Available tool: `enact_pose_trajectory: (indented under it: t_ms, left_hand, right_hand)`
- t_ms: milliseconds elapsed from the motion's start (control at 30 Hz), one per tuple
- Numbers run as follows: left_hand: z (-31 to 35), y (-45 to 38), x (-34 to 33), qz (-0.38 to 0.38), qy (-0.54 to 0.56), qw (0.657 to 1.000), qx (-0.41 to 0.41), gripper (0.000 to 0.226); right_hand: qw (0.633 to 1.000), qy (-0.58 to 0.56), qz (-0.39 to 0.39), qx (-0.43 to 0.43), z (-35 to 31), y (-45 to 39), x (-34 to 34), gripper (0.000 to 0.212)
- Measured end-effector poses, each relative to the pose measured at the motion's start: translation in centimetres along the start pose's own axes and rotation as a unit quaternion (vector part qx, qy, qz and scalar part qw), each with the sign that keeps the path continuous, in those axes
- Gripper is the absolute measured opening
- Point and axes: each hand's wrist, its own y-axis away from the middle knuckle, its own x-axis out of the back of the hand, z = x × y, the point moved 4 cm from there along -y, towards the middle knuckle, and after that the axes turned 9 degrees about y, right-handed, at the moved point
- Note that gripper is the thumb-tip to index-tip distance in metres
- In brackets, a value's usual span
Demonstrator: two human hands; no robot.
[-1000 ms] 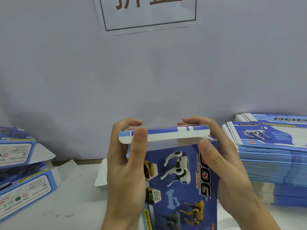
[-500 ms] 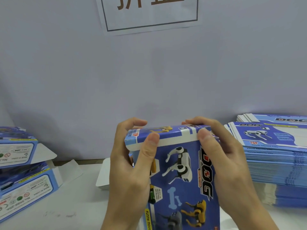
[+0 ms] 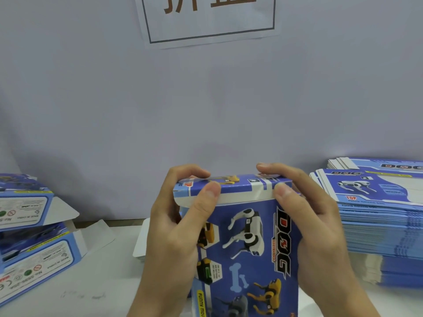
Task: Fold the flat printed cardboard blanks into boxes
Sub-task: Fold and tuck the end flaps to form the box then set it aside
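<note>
A blue printed box (image 3: 247, 245) with robot dog pictures stands upright in front of me, its front face toward the camera. Its top flap (image 3: 238, 187) lies folded down over the upper end. My left hand (image 3: 176, 229) grips the box's left top corner, thumb on the flap's front edge, fingers curled over the top. My right hand (image 3: 313, 227) grips the right top corner the same way, thumb on the flap. A tall stack of flat blanks (image 3: 375, 209) lies to the right.
Two folded boxes (image 3: 34, 227) with open white end flaps lie stacked at the left on the white table (image 3: 103, 282). A low pile of white card (image 3: 140, 243) sits behind my left hand. A paper sign (image 3: 208, 19) hangs on the grey wall behind.
The top flap, raised and white-edged a second ago, has been folded down over the box's upper end. Both thumbs moved up onto the flap's front edge.
</note>
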Motion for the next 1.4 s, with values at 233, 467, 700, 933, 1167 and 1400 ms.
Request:
enact_pose_trajectory:
  t_ms: [233,467,700,933,1167,1400]
  left_hand:
    - [0.5,0.1,-0.1,-0.051,0.109,0.993,0.012,0.018]
    - [0.4,0.0,-0.2,-0.039,0.084,0.995,0.025,0.017]
    - [0.2,-0.3,0.0,-0.038,0.011,0.999,-0.005,0.024]
    - [-0.5,-0.3,0.7,-0.041,0.081,0.996,0.022,0.014]
    - [-0.1,0.2,0.2,-0.075,0.041,0.996,0.002,0.037]
    - [-0.5,0.1,0.3,-0.012,0.085,0.995,0.042,0.017]
  right_hand:
    - [0.999,-0.027,0.023,-0.028,0.4,-0.3,0.8,0.023]
    - [0.997,-0.055,0.028,-0.053,0.8,-0.2,1.4,0.023]
    - [0.997,-0.030,0.032,-0.064,0.2,-0.9,1.5,0.012]
    - [0.997,-0.053,0.025,-0.048,0.5,0.0,1.0,0.024]
    - [0.994,-0.098,0.003,-0.039,0.0,0.0,1.3,0.022]
    - [0.994,-0.098,-0.002,-0.046,0.4,-0.1,1.4,0.016]
